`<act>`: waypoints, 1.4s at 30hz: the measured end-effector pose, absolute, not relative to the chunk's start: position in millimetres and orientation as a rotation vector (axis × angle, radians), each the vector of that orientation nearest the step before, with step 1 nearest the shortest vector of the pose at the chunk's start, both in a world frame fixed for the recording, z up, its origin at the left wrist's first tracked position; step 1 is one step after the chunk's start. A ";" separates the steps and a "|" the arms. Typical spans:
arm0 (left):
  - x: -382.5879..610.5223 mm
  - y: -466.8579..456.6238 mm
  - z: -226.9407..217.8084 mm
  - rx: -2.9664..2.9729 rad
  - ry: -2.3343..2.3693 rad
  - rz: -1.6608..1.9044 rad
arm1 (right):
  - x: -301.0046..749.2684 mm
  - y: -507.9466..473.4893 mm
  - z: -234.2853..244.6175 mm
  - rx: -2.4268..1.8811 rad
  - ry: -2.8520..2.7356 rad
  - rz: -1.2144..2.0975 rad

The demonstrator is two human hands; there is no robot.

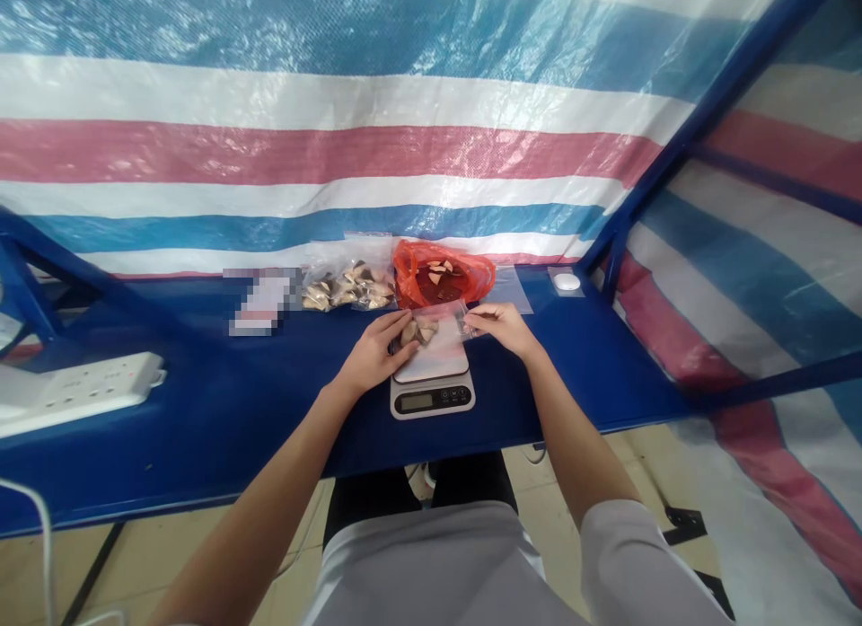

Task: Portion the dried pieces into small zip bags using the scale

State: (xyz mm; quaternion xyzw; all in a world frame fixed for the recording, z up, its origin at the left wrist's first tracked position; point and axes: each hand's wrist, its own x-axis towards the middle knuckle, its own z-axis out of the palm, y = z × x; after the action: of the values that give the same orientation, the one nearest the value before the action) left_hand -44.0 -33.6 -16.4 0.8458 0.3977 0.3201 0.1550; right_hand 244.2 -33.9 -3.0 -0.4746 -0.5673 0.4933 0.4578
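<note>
A small clear plastic bag holding brown and pale chunks hangs just over a digital kitchen scale. My left hand grips the bag's left side, close to the scale's white platform. My right hand pinches the bag's right corner. Behind them stand a clear bag of pale pieces and an orange-red plastic bag holding dark and pale slices. I cannot tell whether the held bag touches the platform.
The blue table has a white power strip at the left and a white computer mouse at the back right. A blurred flat item lies at the back left. Striped tarpaulin on blue frame bars surrounds the table.
</note>
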 end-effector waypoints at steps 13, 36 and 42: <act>-86.9 -23.4 -21.3 2.417 1.427 1.026 | 270.2 -52.0 -11.8 -1.504 -1.632 0.538; -85.5 -35.0 -33.0 2.525 1.741 0.437 | 251.5 -64.4 -34.7 -1.949 -2.055 0.053; -85.6 -36.2 -33.4 2.533 1.728 0.482 | 252.5 -64.6 -35.0 -1.944 -2.054 0.058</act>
State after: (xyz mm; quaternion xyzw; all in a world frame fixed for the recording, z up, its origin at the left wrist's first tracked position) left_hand -85.6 -36.2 -33.4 0.8160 0.5566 0.1551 0.0187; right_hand 252.5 -64.6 -35.0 -0.6789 -0.7172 0.0204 0.1558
